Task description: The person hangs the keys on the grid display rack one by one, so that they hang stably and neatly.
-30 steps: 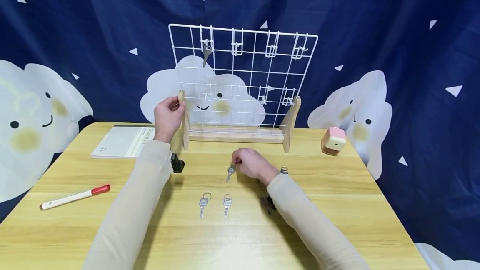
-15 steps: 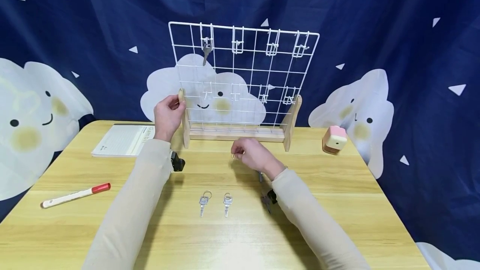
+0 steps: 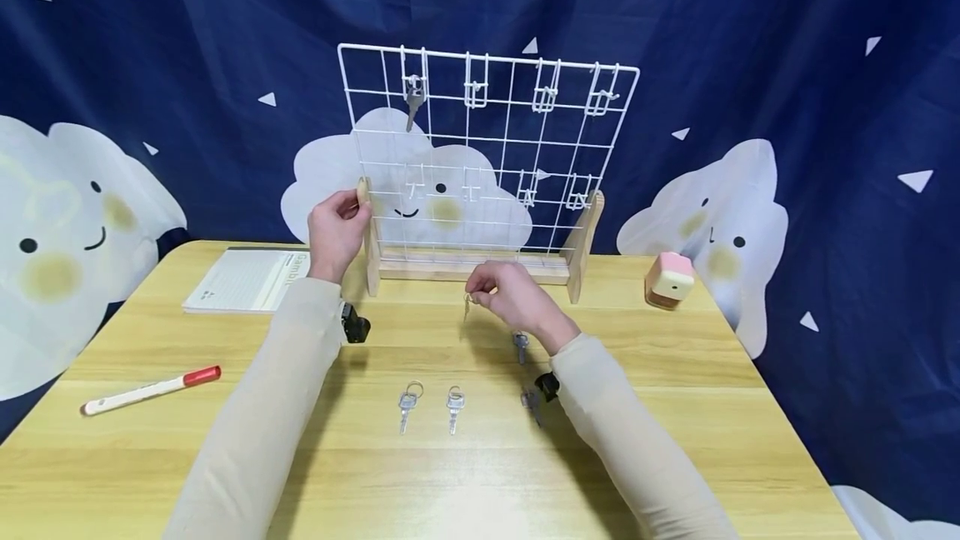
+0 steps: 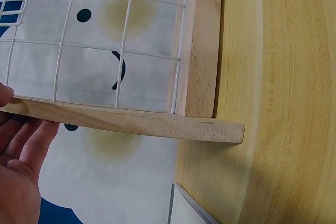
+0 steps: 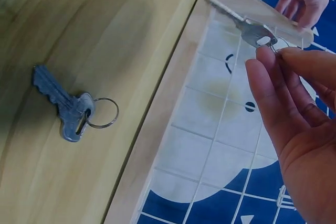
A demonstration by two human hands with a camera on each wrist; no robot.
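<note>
Your right hand [image 3: 517,302] pinches the key [image 5: 247,23] by its ring; loose pinch, it drops. Left hand [image 3: 335,232] grips the rack [image 3: 487,157] post at 9 o'clock.

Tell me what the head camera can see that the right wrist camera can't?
Only the head view shows the red-capped marker, the notebook, the pink block and a key hanging on a hook. Only the right wrist view shows close up the right hand pinching the ring of its key. Both show the wire rack and the left hand on its wooden post.
</note>
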